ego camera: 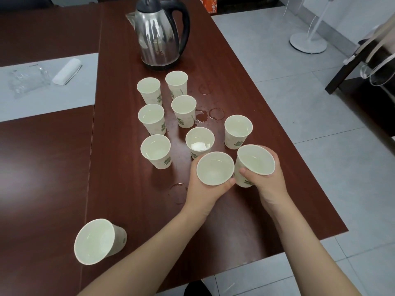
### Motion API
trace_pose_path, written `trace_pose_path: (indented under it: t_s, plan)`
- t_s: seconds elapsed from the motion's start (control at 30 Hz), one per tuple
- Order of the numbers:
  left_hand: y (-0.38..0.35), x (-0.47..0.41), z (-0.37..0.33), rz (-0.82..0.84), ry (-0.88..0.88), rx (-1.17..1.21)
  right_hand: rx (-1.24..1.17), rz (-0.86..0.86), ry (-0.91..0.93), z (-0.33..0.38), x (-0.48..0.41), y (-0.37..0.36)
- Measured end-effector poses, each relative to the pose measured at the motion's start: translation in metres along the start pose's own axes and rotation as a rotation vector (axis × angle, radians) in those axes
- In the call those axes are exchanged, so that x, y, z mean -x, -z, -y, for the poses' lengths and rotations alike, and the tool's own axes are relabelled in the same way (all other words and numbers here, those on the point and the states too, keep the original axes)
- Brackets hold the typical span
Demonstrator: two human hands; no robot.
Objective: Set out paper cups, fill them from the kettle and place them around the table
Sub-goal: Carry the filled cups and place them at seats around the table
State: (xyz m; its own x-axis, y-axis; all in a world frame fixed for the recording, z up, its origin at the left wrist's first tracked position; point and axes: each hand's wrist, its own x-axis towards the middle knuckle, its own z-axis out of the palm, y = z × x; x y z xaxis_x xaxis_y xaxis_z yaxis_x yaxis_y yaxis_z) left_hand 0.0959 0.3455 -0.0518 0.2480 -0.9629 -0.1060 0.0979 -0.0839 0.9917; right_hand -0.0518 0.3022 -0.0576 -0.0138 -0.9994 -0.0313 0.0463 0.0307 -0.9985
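Fingers [229,182] of the left hand [203,189] are curled round one paper cup [214,168], and the right hand [269,180] is wrapped round a second cup [255,160]. Both are held side by side, well on the near side of the kettle [160,33]. A dark red-brown wooden table [132,199] fills most of the view, and the steel, black-handled kettle stands at its far end. Pale grey floor tiles [320,103] are seen to the kettle's right, where a white round stand base [307,42] rests. To the kettle's left lies a grey area [42,103], possibly floor between table sections, with a crumpled clear wrapper [27,80] and a white roll [67,71] on it. Seven more cups [183,110] are grouped upright just in front of the kettle. A lone cup [96,241] is set far nearer and to its left. Wet rings [217,113] mark the wood beside the group, on the kettle's right side.
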Motion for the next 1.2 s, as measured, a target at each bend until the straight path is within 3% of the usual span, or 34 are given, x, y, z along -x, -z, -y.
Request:
trace_pose_path:
  t_s: [0.27,0.5,0.83,1.2]
  plan:
    - [0.016,0.005,-0.052,0.004,-0.110,0.030,0.007,0.175,0.058,0.070,-0.002,-0.024]
    - [0.066,0.016,-0.108,-0.103,-0.194,0.017,0.021,0.372,0.132,0.132,0.006,-0.074]
    - [0.193,0.065,-0.159,-0.290,-0.250,0.031,-0.029,0.674,0.125,0.176,0.051,-0.192]
    - [0.389,0.187,-0.170,-0.601,-0.245,0.002,-0.093,0.920,0.036,0.180,0.181,-0.376]
